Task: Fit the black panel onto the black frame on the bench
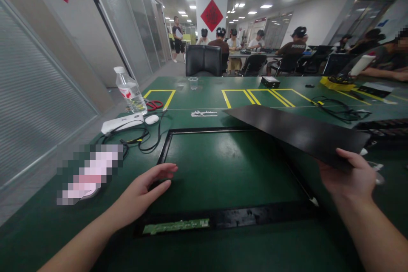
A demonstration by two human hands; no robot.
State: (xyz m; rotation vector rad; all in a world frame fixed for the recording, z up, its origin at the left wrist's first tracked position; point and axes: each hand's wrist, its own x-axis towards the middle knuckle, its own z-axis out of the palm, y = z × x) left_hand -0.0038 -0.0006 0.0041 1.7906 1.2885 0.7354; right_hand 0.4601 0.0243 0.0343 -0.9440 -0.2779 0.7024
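Note:
My right hand grips the near right edge of a thin, flat black panel. Held tilted, that panel covers the far right corner of a rectangular black frame. The frame lies on the green table, and bare tabletop shows through its middle. A narrow green circuit board sits along the frame's near side, at the left. Over the frame's left side is my left hand, fingers stretched and thumb apart, holding nothing. Whether it touches the frame I cannot tell.
Left on the green table are a water bottle, red-handled scissors, a white device and black cables. White strips lie beyond the frame. A plastic cup stands farther back. Several people sit at tables behind.

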